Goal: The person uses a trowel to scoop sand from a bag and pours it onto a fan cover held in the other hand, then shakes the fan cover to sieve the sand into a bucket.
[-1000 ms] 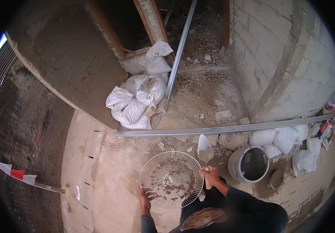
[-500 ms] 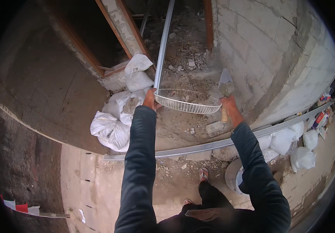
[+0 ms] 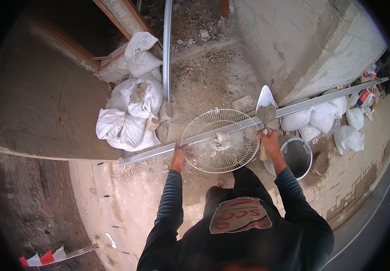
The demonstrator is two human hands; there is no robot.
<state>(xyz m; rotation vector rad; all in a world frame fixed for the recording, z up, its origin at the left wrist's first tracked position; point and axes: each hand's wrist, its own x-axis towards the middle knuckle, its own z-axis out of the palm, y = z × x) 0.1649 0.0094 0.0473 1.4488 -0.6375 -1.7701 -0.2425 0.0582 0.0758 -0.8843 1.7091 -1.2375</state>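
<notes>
A round white wire fan guard is held out before my body, its wires spreading from a central hub where a pale lump shows. My left hand is closed on the guard's left rim. In my right hand is a trowel with a wooden handle, its blade pointing away from me and smeared with grey mortar. The fingers of that hand are also at the guard's right rim; whether they grip it is hard to tell.
A long metal channel crosses behind the guard; another metal bar stands farther off. White sacks are piled at left, more bags at right. A bucket of grey stuff stands by my right forearm. A block wall rises at far right.
The fan guard has come closer to my body and tipped from nearly edge-on to face up. Both hands moved with it, still holding the guard and trowel. The view has shifted too.
</notes>
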